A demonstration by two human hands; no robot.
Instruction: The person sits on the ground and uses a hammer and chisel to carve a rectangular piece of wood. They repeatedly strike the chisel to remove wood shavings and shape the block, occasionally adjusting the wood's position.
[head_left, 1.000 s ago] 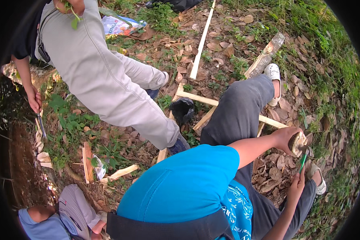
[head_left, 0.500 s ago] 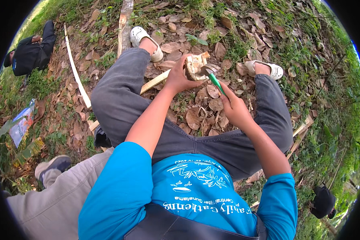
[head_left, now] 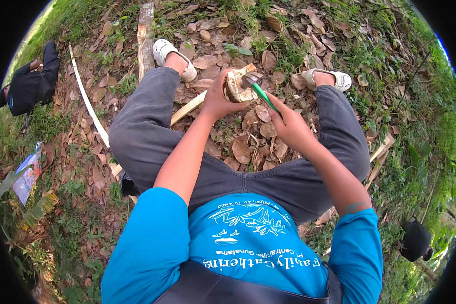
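Between my spread knees, my left hand (head_left: 218, 100) grips a pale, squarish wooden block (head_left: 234, 83), its fingers wrapped round the left and near sides. My right hand (head_left: 290, 124) is closed round the handle of a green-handled tool (head_left: 262, 95) with a broad grey metal head. That head lies over the block's right side; I cannot tell whether it touches the wood. A light wooden strip (head_left: 188, 108) runs from beside my left wrist toward my left knee. A pale end of wood juts out past the block's far right corner.
Dry leaves cover the ground (head_left: 243, 149) between my legs. A long thin wood strip (head_left: 86, 93) and a plank (head_left: 145, 43) lie to the left. More wood pieces (head_left: 382, 152) are beside my right knee. One person (head_left: 33, 83) sits at far left; a black cap (head_left: 415, 240) shows at right.
The whole view has shifted slightly, so hands and block appear a little further left. My right hand and the tool have come up slightly relative to the block. Both grips are unchanged.
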